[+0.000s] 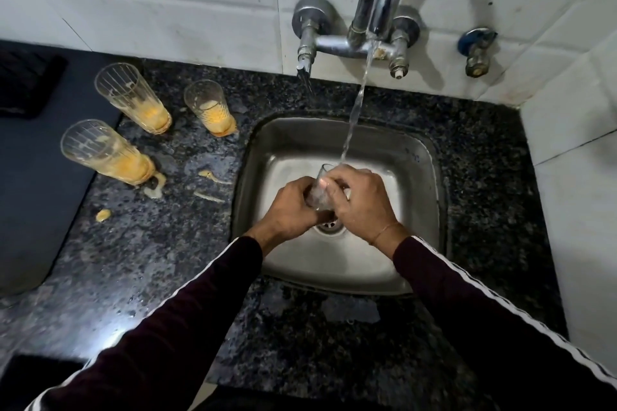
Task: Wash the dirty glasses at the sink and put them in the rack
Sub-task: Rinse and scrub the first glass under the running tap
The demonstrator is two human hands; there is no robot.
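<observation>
Over the steel sink (417, 157) I hold a clear glass (320, 192) between both hands, its rim tilted up toward the running water (355, 110). My left hand (293, 210) grips its lower left side. My right hand (360, 202) wraps over the top and right side, hiding much of the glass. Three dirty glasses with orange residue stand on the granite counter to the left: a tall one at the back (132, 98), a shorter one (210, 108) nearer the sink, and a tall one in front (105, 153).
A chrome wall tap (380, 0) pours into the sink; a second small tap (475, 48) is at the right. Orange spills (103, 215) dot the counter (167, 243). A dark mat or tray (36, 160) lies at the far left. White tiled walls close the back and right.
</observation>
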